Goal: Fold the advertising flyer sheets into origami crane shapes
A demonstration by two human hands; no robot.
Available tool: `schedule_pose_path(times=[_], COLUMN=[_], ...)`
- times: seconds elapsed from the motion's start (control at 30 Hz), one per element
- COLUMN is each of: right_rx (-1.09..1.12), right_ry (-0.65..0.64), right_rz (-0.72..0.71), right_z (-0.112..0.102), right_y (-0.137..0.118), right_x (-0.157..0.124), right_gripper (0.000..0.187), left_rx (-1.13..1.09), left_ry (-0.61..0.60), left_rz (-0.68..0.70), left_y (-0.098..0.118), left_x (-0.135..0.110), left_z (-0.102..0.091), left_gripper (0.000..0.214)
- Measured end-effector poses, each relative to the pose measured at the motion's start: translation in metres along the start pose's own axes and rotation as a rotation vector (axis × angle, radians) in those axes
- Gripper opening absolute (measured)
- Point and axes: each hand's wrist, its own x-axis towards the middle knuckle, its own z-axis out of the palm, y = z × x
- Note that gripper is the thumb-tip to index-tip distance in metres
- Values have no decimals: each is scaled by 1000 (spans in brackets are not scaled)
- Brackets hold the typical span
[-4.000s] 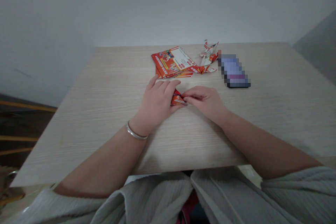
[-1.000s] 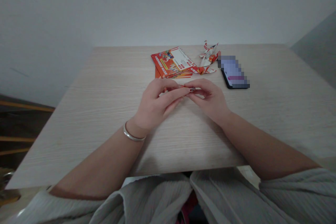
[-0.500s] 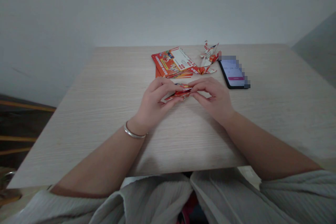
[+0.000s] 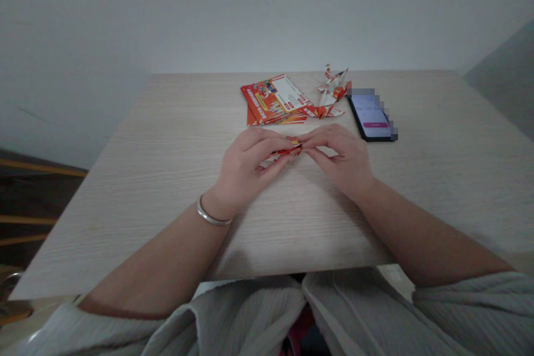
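My left hand [image 4: 246, 164] and my right hand [image 4: 340, 157] meet over the middle of a light wooden table [image 4: 167, 178]. Between their fingertips they pinch a small folded piece of red printed paper [image 4: 287, 148], held just above the tabletop. The fingers of both hands are curled and pressed on the paper, which is mostly hidden by them. A silver bangle [image 4: 211, 218] sits on my left wrist.
Behind my hands lies a stack of red and white leaflets [image 4: 275, 100]. A folded paper figure [image 4: 331, 92] rests to their right. A phone [image 4: 371, 117] with a lit screen lies further right. A pale wall stands beyond the table's far edge.
Four seconds ago the paper was pressed flat on the table; both hands have since lifted it and shifted slightly away from me. Over the last half second the hands barely moved.
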Motion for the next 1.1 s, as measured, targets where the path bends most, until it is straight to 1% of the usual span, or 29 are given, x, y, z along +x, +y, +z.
schedule_pose_path(times=[0.07,0.13,0.17,0.23,0.3,0.37,0.53,0.67,0.8,1.0,1.1], right_rx=[-4,-6,-5,16,75,92,14,-53,-53,-20,-15], right_ry=[7,5,6,23,45,32,57,42,34,14,31], right_rz=[-17,-29,-12,74,174,197,119,52,-14,-14,31], right_z=[0,1,2,5,7,9,5,1,0,3,4], right_y=[-1,-1,-1,0,3,5,4,0,-3,-7,-9], right_x=[0,-1,-2,-4,-7,-8,-6,-2,0,1,-1], right_gripper=[13,12,10,11,25,25,18,17,16,12,13], left_rx=[33,29,11,-45,-102,-140,-179,-132,-104,-34,-16], left_ry=[8,6,5,22,42,54,44,4,-19,-48,-40], left_rz=[-9,-50,-76,-124,-149,-157,-157,-120,-87,-98,-74], left_y=[2,3,4,4,2,0,-4,-5,-5,-6,-6], left_x=[0,-1,-1,0,0,0,-2,-2,-1,0,1], left_z=[0,1,1,1,2,3,4,2,1,3,2], left_gripper=[9,6,6,7,9,10,7,7,11,12,10])
